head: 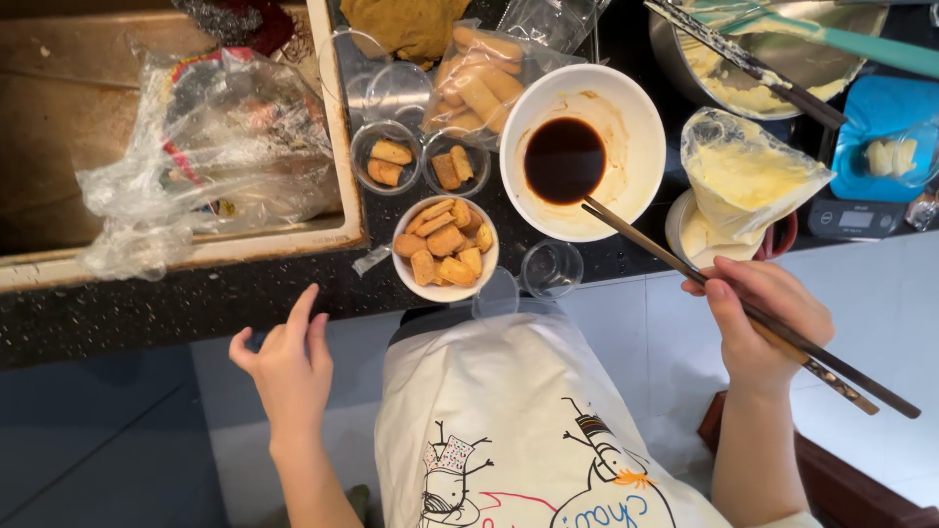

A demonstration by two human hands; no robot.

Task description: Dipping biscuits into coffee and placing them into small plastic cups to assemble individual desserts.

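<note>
Right hand [758, 318] holds chopsticks [685, 269]: dark wood, smooth, satin sheen. Their tips rest in a white bowl [636, 108], glossy glazed ceramic, dark liquid inside mirror-shiny. Just beyond that hand, a piping bag [748, 171]: thin clear plastic, crinkled, glossy. Worktop [147, 303] ahead of the left hand [284, 367]: black speckled stone, polished. Beyond the left hand, crumpled plastic bags [205, 147], clear, shiny. Small cups [553, 267] between the hands: clear, smooth. Apron [509, 420] between the hands: white cloth, matt.
</note>
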